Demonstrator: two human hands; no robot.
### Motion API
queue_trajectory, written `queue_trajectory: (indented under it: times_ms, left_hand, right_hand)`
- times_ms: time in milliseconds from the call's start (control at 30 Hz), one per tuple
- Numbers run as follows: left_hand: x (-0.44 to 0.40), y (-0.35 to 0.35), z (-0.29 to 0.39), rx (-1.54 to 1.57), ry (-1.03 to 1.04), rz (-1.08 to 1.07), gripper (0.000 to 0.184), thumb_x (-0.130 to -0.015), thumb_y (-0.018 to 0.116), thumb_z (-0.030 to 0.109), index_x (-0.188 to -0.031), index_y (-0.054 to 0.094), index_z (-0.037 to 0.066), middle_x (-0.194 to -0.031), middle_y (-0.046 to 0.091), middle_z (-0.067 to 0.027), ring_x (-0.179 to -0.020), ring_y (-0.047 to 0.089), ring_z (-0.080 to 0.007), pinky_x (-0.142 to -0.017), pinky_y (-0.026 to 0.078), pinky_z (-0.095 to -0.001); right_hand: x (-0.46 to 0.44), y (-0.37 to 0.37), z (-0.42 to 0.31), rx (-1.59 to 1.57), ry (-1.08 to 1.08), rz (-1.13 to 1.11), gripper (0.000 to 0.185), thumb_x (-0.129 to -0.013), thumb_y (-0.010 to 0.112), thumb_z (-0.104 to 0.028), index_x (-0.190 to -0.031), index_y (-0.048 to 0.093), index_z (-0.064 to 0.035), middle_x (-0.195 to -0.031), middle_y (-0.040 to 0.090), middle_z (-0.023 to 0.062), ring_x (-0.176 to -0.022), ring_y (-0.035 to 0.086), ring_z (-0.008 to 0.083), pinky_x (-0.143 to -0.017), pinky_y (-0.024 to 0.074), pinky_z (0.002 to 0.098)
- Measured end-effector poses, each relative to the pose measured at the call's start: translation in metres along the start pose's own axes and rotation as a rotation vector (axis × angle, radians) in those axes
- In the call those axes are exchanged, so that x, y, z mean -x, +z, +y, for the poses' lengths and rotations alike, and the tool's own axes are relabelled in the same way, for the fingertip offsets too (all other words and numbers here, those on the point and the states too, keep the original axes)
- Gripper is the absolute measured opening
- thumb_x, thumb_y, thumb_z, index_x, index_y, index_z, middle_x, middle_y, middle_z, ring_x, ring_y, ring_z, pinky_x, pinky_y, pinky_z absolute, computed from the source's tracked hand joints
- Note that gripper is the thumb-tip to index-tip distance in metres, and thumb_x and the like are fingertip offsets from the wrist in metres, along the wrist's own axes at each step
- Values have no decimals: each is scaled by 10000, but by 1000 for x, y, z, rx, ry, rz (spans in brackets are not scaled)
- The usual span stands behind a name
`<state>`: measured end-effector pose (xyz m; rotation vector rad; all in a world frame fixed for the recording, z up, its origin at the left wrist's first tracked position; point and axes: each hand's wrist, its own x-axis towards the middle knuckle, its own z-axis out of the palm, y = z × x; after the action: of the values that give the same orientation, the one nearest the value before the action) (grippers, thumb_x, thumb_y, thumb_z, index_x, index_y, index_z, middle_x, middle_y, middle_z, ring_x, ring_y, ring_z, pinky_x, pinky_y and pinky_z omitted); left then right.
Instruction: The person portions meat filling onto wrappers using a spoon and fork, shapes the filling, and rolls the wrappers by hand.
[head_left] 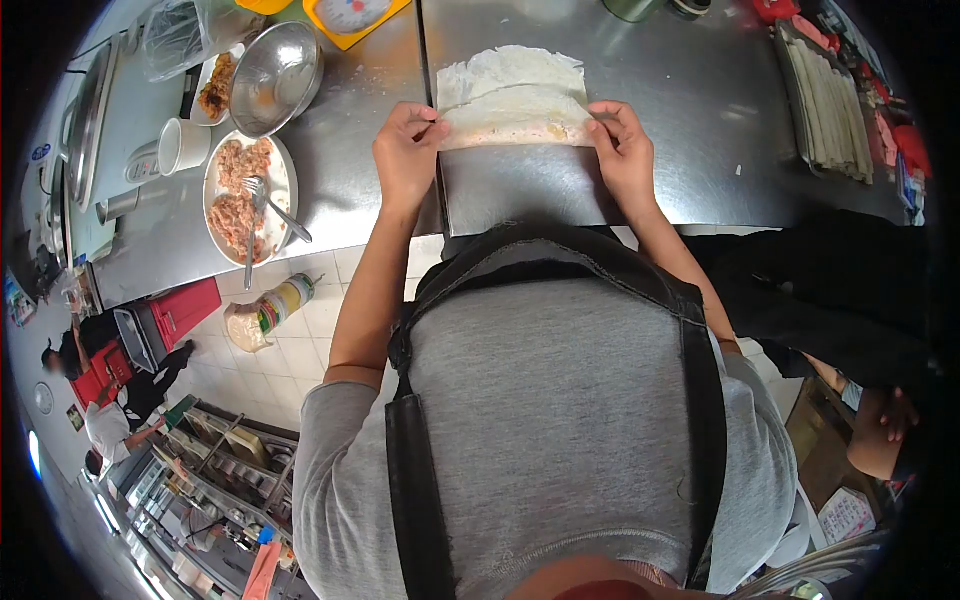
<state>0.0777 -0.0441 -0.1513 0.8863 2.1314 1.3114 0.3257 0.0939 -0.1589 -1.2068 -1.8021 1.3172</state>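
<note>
A thin whitish wrapper sheet [513,85] lies on the steel table in front of me. Its near edge is folded over a long strip of pinkish filling, which shows through. My left hand [409,152] pinches the left end of this fold between thumb and fingers. At the right end, my right hand [624,155] grips the fold in the same way. The sheet's far part lies flat with a ragged edge. To the left, an oval white plate [285,165] holds pink minced filling, with a fork [253,215] and a spoon [290,223] resting in it.
Behind the plate stand a metal bowl [278,80], a white cup [184,147] and a dish of browned food [215,90]. A yellow scale [355,18] sits farther back. At right, a tray [800,125] holds several long pale rolls. Another person's hand [899,412] shows lower right.
</note>
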Motion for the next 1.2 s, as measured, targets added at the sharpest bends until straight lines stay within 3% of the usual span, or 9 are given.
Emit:
queue_trajectory:
  times_ms: [167,367,633,667,733,767,867,1067,1200]
  left_hand:
    - [-13,-1,-8,-51,21,-113,77,-880,693,23,-939,728,58,-817,749,-88,-743,689,-186,-694,514,-302]
    - [-12,-3,5,-419,207,-168,188,-867,614,39,-910,771,134,-850,739,-75,-905,623,-295,-823,509,-406]
    - [-13,-3,8,-574,239,-204,203,-855,610,44,-905,779,144,-942,723,-90,-981,603,-307,-881,485,-409]
    - [-12,-4,7,-574,240,-211,195,-852,615,45,-899,779,140,-969,716,-93,-995,597,-309,-896,479,-408]
    - [-4,-6,12,-595,511,-65,169,-859,637,61,-936,773,125,-1034,691,-97,-1030,587,-312,-923,469,-408]
    - [-2,-6,14,-602,646,10,160,-863,648,69,-954,770,118,-1067,678,-98,-1048,582,-314,-936,465,-408]
    - [6,4,6,-394,747,-183,197,-872,696,123,-1062,743,100,-1126,657,-95,-1081,576,-312,-943,465,-406]
    - [9,12,-6,-328,751,-223,325,-837,781,154,-1144,710,75,-1102,673,-100,-1097,591,-309,-956,483,-409]
    - [8,18,5,-416,758,-264,304,-845,749,147,-1139,707,81,-1110,660,-84,-1075,587,-301,-955,477,-418]
  right_hand:
    - [-9,-3,-3,126,9,-41,133,-952,657,-92,-1074,700,-60,-855,750,91,-747,677,135,-706,509,284]
    - [-12,-6,-5,198,-34,-65,112,-943,672,-99,-1010,750,-56,-909,724,110,-780,675,199,-736,520,331]
    - [-8,-14,3,273,-278,-146,196,-886,743,-127,-1053,743,-24,-1125,638,146,-965,617,297,-879,493,371]
    - [-4,-14,4,353,-407,-104,230,-865,762,-129,-1071,735,-28,-1143,633,142,-992,607,300,-899,484,382]
    - [5,-12,-5,511,-662,-14,309,-823,800,-134,-1106,720,-38,-1178,623,135,-1046,589,306,-938,465,403]
    - [5,-12,-1,485,-684,-63,407,-776,834,-144,-1153,703,-68,-1213,613,122,-1101,561,319,-981,438,432]
    - [1,-3,11,434,-693,-114,395,-786,824,-138,-1157,704,-75,-1171,632,116,-1074,574,319,-968,451,424]
    - [-8,-6,19,440,-685,-185,463,-799,808,-115,-1243,676,-90,-1128,669,102,-1049,591,313,-963,461,416]
    - [-7,0,6,420,-711,-162,474,-812,793,-111,-1268,665,-93,-1132,674,103,-1049,601,317,-973,463,425]
